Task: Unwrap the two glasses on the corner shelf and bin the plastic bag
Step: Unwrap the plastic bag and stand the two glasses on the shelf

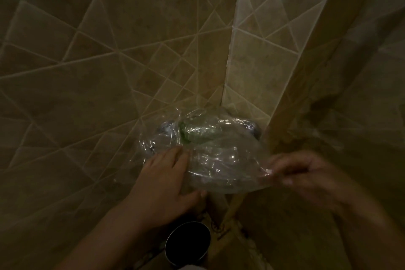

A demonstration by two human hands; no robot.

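Clear, crinkled plastic fills the tiled corner: the plastic bag (pixel 206 155) lies bunched where the two walls meet, and the shelf that should carry it is hidden beneath it, so its edges cannot be made out. Inside the bag, towards the wall corner, sits a green-tinted shape that is probably one of the glasses (pixel 195 133); the second cannot be separated from the folds and glare.

Judging by this, the task is at its first step, the unwrapping, with both glasses inside the wrap and nothing yet binned. The next move calls for finding the bag's mouth and drawing the plastic off while the glasses are kept steady, since loose glass on a small shelf could tip or roll as the film slides.

The left hand (pixel 164 177) lies flat against the near left side of the bag, its fingers (pixel 175 155) spread fairly wide and pressed on the plastic, steadying rather than gripping. The right hand (pixel 306 171) is blurred at the bag's near right edge; its fingers look drawn narrowly together as if pinching the film, but the blur leaves that uncertain.

Below the hands, well under the bag, a dark round container (pixel 187 242) stands open; it may be the bin.
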